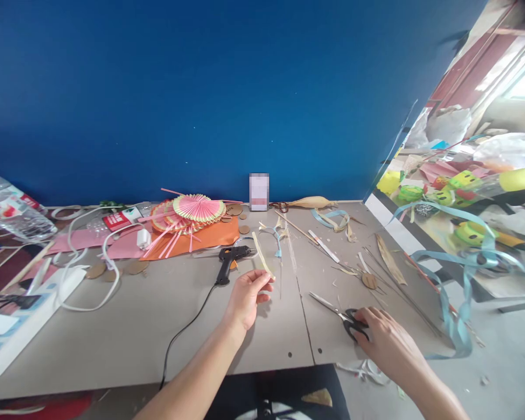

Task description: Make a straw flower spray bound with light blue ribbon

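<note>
In the middle of the head view, my left hand (pixel 250 297) pinches a thin, pale yellow strip (pixel 261 252) between thumb and fingertips. The strip points up and away from me. Over to the right, my right hand (pixel 387 338) has its fingers closed at the black handles of a pair of scissors (pixel 343 318). Their blades point away to the left, low over the tabletop; whether they rest on it I cannot tell. Beyond my left hand lies a black hot glue gun (pixel 231 259), its cord running toward the front edge.
Pink and yellow paper fans (pixel 199 213) lie on orange sheet material (pixel 210 238) at the back. A white power strip (pixel 35 321) and a plastic bottle (pixel 15 204) are at left. Light blue ribbon (pixel 461 303) hangs over the right edge. Dry husk pieces (pixel 389 259) lie nearby.
</note>
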Motion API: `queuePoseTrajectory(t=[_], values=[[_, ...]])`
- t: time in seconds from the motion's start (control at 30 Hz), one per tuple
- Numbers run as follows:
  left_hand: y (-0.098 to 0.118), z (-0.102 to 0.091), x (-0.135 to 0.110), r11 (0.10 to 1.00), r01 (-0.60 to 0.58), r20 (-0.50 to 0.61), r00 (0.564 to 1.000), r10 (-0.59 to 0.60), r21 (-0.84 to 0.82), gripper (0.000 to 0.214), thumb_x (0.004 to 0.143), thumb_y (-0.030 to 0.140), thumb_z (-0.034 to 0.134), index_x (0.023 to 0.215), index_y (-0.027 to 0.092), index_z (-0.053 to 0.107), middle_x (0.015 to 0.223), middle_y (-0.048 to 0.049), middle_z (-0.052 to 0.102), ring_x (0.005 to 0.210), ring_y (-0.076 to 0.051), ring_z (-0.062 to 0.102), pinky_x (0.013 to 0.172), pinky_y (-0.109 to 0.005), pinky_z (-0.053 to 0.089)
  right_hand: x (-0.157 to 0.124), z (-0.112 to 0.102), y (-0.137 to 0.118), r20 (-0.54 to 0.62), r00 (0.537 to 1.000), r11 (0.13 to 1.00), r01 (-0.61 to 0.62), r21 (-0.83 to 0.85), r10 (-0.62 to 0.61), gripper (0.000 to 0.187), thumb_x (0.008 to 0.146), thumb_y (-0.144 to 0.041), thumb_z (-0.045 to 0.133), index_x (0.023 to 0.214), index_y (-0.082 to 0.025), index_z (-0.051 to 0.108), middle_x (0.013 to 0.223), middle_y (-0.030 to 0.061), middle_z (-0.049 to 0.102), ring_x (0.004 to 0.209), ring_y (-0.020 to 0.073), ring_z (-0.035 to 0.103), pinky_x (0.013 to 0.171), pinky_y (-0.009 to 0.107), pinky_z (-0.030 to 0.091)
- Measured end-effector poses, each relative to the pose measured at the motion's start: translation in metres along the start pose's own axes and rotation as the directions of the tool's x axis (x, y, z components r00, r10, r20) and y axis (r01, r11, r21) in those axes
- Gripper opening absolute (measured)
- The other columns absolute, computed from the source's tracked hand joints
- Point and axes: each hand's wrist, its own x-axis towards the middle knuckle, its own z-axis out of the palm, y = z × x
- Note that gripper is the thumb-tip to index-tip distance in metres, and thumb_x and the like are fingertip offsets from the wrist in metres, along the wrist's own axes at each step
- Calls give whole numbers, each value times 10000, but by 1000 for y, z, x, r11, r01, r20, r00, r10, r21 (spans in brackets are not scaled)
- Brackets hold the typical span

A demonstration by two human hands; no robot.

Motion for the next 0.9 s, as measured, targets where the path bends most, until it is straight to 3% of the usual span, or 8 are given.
queuePoseTrajectory(t=[0.17,0.27,0.33,0.4,0.47,0.6,0.9], values=[[-1,4,-3,996,-54,36,998,51,68,222,592,329,641,642,126,568,666,-18,576,519,-61,475,431,-155,387,-1,10,5,9,997,997,-81,7,80,133,635,-211,478,738,-205,562,755,59,610,691,206,544,590,284,351],[2,5,-6,987,-110,59,993,103,118,231,608,345,626,652,125,574,661,-22,577,525,-67,475,440,-159,391,4,9,-9,74,993,970,-105,220,90,99,629,-228,489,687,-211,567,646,29,597,566,162,512,518,254,333],[4,5,-8,984,-116,63,992,108,134,239,613,354,620,660,123,578,672,-28,581,534,-71,479,445,-162,398,8,10,-26,141,990,855,-99,508,31,129,641,-246,493,738,-200,564,605,14,583,535,141,497,500,235,342],[6,5,-9,985,-113,69,992,105,133,241,620,356,616,672,123,582,689,-34,585,544,-74,480,449,-164,406,12,13,-46,175,984,638,-111,762,-38,149,633,-225,497,769,-176,536,607,12,574,549,134,501,494,220,352],[8,5,-10,987,-107,78,992,98,120,236,628,352,612,685,124,584,699,-35,584,550,-74,475,451,-163,412,16,19,-65,133,990,541,-82,837,-55,116,620,-219,532,723,-169,513,551,-17,511,494,104,438,456,201,316],[11,6,-14,991,-85,93,993,75,106,233,631,353,611,678,127,585,701,-37,578,563,-79,477,460,-168,419,21,25,-85,61,997,586,-26,810,-41,185,599,-300,621,661,-174,499,480,-64,399,431,68,289,414,193,232],[10,8,-16,991,-98,89,992,90,93,201,627,328,616,673,137,574,667,-14,574,559,-79,484,470,-175,419,22,19,-83,29,995,693,46,720,-96,173,599,-319,621,659,-196,514,542,-51,464,482,88,326,461,199,273]])
